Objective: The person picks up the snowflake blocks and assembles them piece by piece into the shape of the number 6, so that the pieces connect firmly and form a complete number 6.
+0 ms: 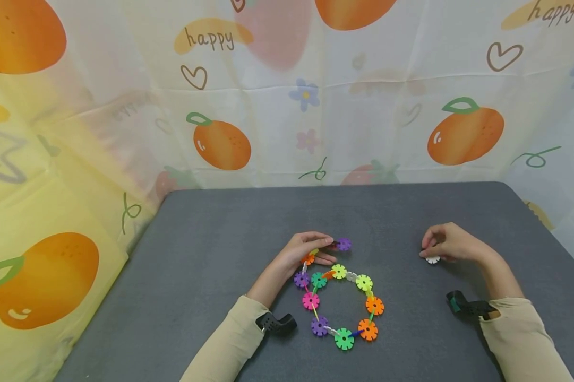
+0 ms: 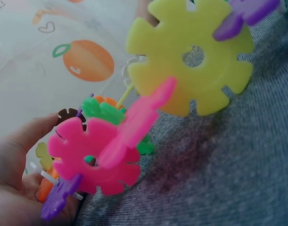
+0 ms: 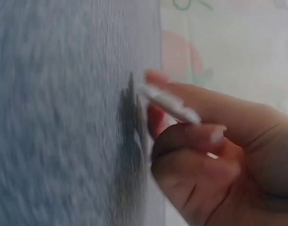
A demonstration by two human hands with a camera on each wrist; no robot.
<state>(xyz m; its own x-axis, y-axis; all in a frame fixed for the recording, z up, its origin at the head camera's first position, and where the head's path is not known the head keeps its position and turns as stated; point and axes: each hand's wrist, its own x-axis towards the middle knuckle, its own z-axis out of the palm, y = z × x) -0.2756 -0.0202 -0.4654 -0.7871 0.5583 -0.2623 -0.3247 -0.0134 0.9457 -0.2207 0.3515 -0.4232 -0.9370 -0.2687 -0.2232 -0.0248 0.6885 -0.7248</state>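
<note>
A chain of colourful notched plastic discs [image 1: 375, 306] curves into a ring on the table. My left hand [image 1: 310, 248] holds its upper end, pinching a dark brown disc [image 2: 68, 117] between thumb and fingers. A purple disc [image 1: 344, 244] sticks out past the fingertips. Close to the left wrist camera are a pink disc [image 2: 70, 146] and a large-looking yellow disc [image 2: 158, 52], slotted together with others. Off to the right, my right hand [image 1: 454, 243] pinches a white disc [image 3: 168, 103] low over the table; it is tilted and slightly blurred in the right wrist view.
The grey table [image 1: 210, 223] has its back edge against a patterned cloth [image 1: 277, 132] with oranges and hearts. Black straps [image 1: 277, 322] with cameras sit on both wrists. The chain's ring lies between the two forearms, nearer the left one.
</note>
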